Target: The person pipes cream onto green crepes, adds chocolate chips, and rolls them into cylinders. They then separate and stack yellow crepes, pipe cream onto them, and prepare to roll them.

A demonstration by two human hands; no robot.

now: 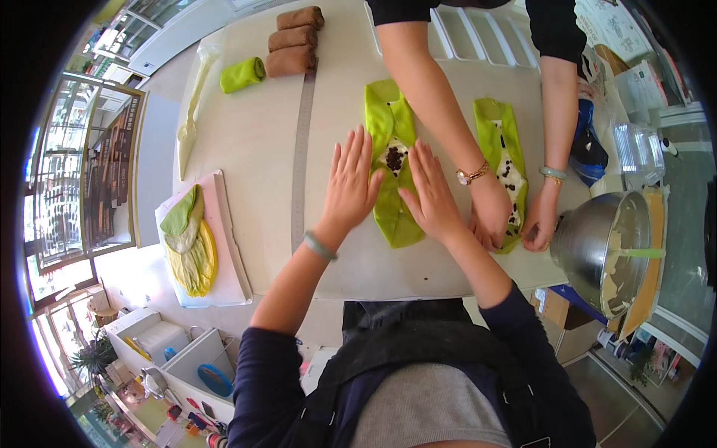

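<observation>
A green crepe lies lengthwise in front of me, its sides folded inward over white cream with dark beads showing in the middle. My left hand rests along its left edge, fingers straight and together. On the opposite edge lies my right hand, also flat with stretched fingers. Neither hand grips anything. To the right, a second green crepe with cream and dark beads is pinched near its lower end by another person's hands.
Brown rolls and a green roll sit at the back left, beside a metal ruler. Stacked crepes lie on a white board at left. A steel bowl with a spatula stands right. White trays are at the back.
</observation>
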